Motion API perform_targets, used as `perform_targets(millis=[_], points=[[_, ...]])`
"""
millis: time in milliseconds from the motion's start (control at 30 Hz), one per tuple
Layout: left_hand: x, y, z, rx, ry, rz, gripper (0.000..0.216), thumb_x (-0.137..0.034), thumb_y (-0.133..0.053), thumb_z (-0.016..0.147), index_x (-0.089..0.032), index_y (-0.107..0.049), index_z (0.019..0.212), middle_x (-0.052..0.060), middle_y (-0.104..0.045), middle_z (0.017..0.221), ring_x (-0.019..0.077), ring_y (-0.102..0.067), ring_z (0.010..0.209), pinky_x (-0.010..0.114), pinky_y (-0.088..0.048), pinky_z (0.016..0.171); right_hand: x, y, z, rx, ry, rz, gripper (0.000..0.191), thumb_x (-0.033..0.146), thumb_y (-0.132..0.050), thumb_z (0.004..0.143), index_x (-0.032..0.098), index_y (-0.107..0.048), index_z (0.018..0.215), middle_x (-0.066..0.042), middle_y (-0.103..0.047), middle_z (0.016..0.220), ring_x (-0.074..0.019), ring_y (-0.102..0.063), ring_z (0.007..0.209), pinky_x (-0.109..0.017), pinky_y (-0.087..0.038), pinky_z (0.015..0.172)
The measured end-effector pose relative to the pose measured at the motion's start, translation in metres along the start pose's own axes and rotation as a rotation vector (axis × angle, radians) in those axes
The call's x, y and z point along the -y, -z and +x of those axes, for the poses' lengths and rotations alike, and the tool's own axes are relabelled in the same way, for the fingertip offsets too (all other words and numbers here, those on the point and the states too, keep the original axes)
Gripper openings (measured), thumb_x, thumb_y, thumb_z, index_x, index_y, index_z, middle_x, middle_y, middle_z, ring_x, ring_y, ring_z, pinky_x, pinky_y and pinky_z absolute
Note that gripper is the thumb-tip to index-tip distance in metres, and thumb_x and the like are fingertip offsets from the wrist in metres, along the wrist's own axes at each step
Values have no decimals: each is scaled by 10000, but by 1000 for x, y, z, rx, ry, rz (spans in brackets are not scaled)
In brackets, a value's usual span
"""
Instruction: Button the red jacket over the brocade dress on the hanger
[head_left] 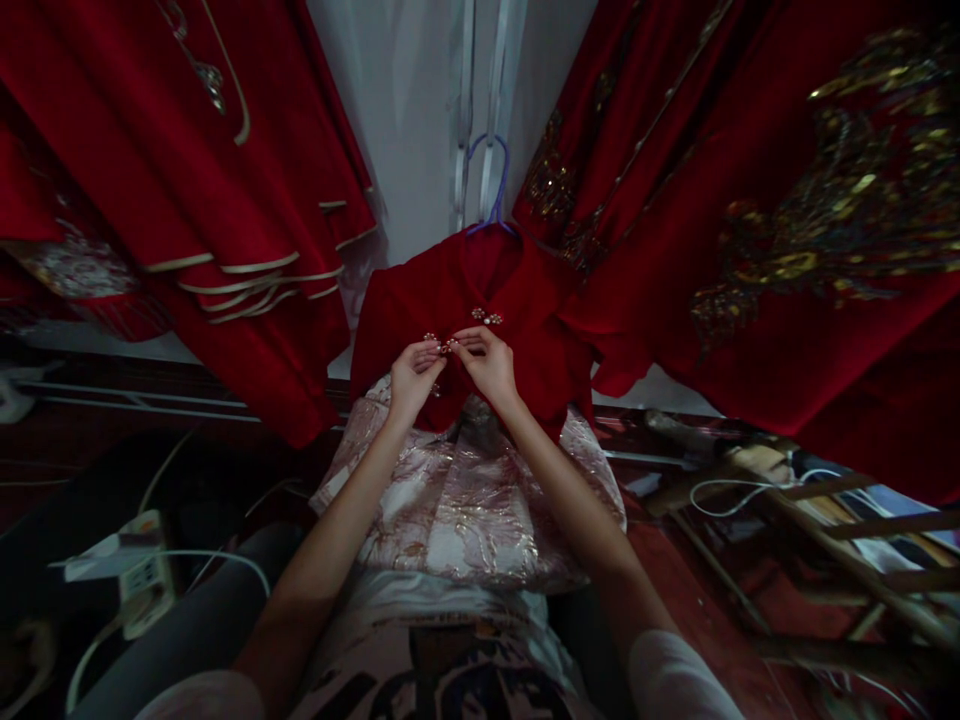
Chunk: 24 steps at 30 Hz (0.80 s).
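Note:
A red jacket (409,285) hangs in front of me on a purple hanger (495,205), its front spread toward my lap. My left hand (416,378) and my right hand (491,365) meet at its front opening. Between their pinched fingertips is a small frog button (445,348), one side in each hand; whether its halves are joined is too small to tell. Just above my right hand, another beaded frog button (487,318) sits on the jacket. Under my wrists lies a shiny pale pink brocade skirt (480,520), draped over my lap.
Red garments with gold trim (247,220) hang at left, and a sequined red garment (795,250) at right. A power strip (146,575) with white cables lies at lower left. A wooden chair-like frame (847,570) holding things stands at right.

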<state>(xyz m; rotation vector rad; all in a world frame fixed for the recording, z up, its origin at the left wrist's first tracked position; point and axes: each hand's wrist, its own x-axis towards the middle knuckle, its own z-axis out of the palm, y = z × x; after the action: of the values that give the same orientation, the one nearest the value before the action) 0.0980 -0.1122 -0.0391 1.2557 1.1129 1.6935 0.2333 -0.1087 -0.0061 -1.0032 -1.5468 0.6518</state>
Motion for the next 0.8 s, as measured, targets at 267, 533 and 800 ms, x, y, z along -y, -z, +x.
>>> perform_targets(millis=[267, 533, 800], points=[[-1, 5, -1, -26, 4, -22, 296, -294, -739, 654, -136, -699, 901, 89, -735, 909, 170, -689, 819, 347, -530, 867, 5, -12, -4, 45, 62, -141, 102, 271, -539, 864, 222, -608, 921, -18, -670, 929, -126, -648, 801, -236, -546, 709], [7, 8, 5, -50, -22, -1, 252, -300, -739, 660, -135, -717, 849, 81, -740, 864, 175, -693, 795, 332, -538, 838, 5, -13, -9, 34, 100, -193, 104, 276, -506, 891, 226, -592, 920, -24, -651, 968, -131, -625, 842, -252, -539, 770], [10, 13, 5, 39, -51, -5, 271, -237, -706, 667, -144, -618, 905, 42, -704, 821, 144, -674, 787, 290, -526, 802, 0, -5, -11, 91, 83, -101, 168, 238, -499, 897, 207, -640, 982, -21, -709, 953, -125, -683, 863, -238, -558, 769]])
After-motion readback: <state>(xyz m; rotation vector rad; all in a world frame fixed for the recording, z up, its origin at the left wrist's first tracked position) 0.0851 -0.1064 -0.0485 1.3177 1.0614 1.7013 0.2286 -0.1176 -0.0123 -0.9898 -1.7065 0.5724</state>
